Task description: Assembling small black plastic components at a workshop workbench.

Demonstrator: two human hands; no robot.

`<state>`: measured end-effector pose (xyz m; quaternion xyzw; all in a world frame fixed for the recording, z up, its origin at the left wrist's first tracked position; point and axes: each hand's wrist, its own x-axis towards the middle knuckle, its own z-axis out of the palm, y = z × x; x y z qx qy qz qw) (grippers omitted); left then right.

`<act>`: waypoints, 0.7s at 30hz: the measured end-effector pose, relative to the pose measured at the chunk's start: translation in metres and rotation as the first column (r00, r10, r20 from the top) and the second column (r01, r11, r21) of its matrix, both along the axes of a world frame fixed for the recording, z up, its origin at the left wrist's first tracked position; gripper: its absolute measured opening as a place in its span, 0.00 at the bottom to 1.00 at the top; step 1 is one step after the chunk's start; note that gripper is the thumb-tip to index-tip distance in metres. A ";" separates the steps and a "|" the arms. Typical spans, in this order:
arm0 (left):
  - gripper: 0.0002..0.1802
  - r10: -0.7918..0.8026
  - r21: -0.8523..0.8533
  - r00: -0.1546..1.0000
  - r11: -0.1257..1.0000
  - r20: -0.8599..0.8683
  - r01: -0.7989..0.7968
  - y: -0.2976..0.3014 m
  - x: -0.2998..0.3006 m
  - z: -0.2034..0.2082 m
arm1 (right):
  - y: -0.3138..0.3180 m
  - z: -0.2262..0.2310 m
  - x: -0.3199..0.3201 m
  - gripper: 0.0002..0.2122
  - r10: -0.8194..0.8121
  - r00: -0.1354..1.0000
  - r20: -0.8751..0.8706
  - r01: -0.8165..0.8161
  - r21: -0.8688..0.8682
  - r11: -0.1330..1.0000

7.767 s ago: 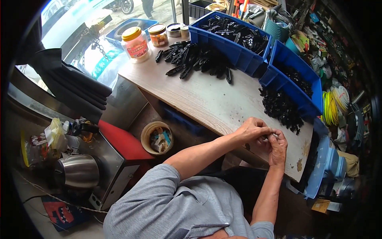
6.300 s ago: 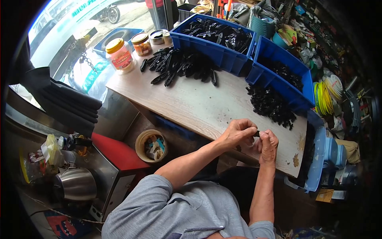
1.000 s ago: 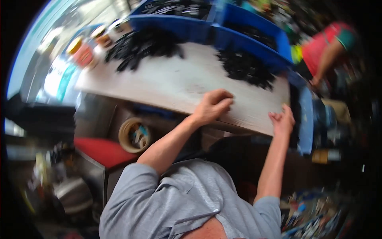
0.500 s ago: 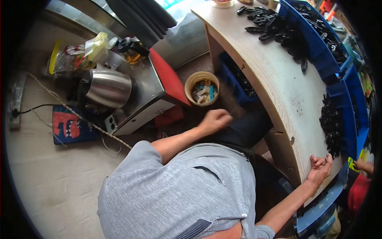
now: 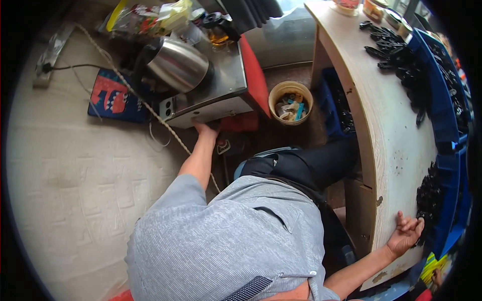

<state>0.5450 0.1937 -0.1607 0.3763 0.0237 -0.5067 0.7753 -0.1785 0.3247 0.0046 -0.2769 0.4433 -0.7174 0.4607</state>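
Note:
My left hand (image 5: 205,128) reaches to the lower front edge of a low cabinet (image 5: 221,108) with a glossy dark top. Its fingers are hidden at that edge, so their grip does not show. On the pale wooden table (image 5: 396,145), my right hand (image 5: 404,237) lies palm up with loosely bent fingers apart and nothing visible in them. Just beyond those fingertips is a heap of small black plastic parts (image 5: 430,193).
A steel kettle (image 5: 178,65), a glass pot (image 5: 218,32) and plastic packets (image 5: 150,20) crowd the cabinet top. A waste bucket (image 5: 273,100) stands between cabinet and table. Blue bins (image 5: 447,175) line the table's far side. A twisted cord (image 5: 150,108) runs past the cabinet.
My left hand has moved left from above my lap to the cabinet's front edge. The view has shifted left. My right hand stays by the black parts, its fingers spread more.

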 end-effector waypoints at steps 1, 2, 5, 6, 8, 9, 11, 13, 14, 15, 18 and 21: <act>0.44 0.103 0.044 0.994 0.994 -0.037 -0.101 -0.002 0.009 -0.006 | 0.001 0.000 -0.002 0.12 0.059 0.998 0.038 -0.056 -0.080 0.995; 0.46 0.200 0.093 0.977 0.977 -0.075 -0.192 -0.002 0.013 -0.012 | 0.000 0.000 -0.003 0.12 0.077 0.996 0.041 -0.073 -0.081 0.994; 0.52 0.089 -0.085 0.996 0.992 -0.008 -0.090 -0.008 0.009 -0.013 | -0.005 0.000 -0.002 0.12 0.111 0.992 0.068 -0.105 -0.091 0.990; 0.52 0.105 -0.082 0.994 0.991 -0.009 -0.106 -0.010 0.010 -0.013 | -0.005 -0.001 -0.003 0.12 0.127 0.990 0.067 -0.121 -0.088 0.989; 0.55 0.114 -0.009 0.984 0.993 -0.137 -0.116 -0.018 0.012 -0.011 | -0.006 -0.002 -0.006 0.12 0.143 0.988 0.061 -0.135 -0.115 0.984; 0.55 0.124 -0.001 0.982 0.992 -0.146 -0.125 -0.018 0.005 -0.010 | -0.002 -0.002 -0.008 0.12 0.151 0.987 0.052 -0.145 -0.107 0.984; 0.57 0.164 0.074 0.941 0.986 -0.295 -0.149 -0.023 -0.007 -0.002 | 0.003 -0.005 -0.013 0.13 0.142 0.989 0.052 -0.135 -0.119 0.984; 0.54 0.089 -0.028 0.949 0.994 -0.303 -0.103 -0.009 0.005 -0.010 | 0.003 -0.002 -0.011 0.13 0.181 0.981 0.068 -0.171 -0.134 0.976; 0.51 0.118 -0.024 0.990 0.992 -0.076 -0.121 -0.007 0.010 -0.015 | 0.004 0.000 -0.011 0.13 0.173 0.982 0.074 -0.162 -0.136 0.977; 0.48 0.137 -0.028 0.978 0.991 0.156 -0.134 -0.009 0.016 -0.019 | 0.003 0.001 -0.008 0.13 0.161 0.984 0.081 -0.149 -0.142 0.979; 0.42 0.088 -0.196 0.995 0.976 -0.040 -0.094 -0.009 0.030 -0.030 | 0.005 -0.001 -0.013 0.13 0.175 0.981 0.078 -0.164 -0.127 0.978; 0.37 0.103 -0.260 0.986 0.956 -0.132 -0.135 -0.009 0.032 -0.044 | 0.007 -0.001 -0.011 0.13 0.157 0.982 0.108 -0.143 -0.126 0.982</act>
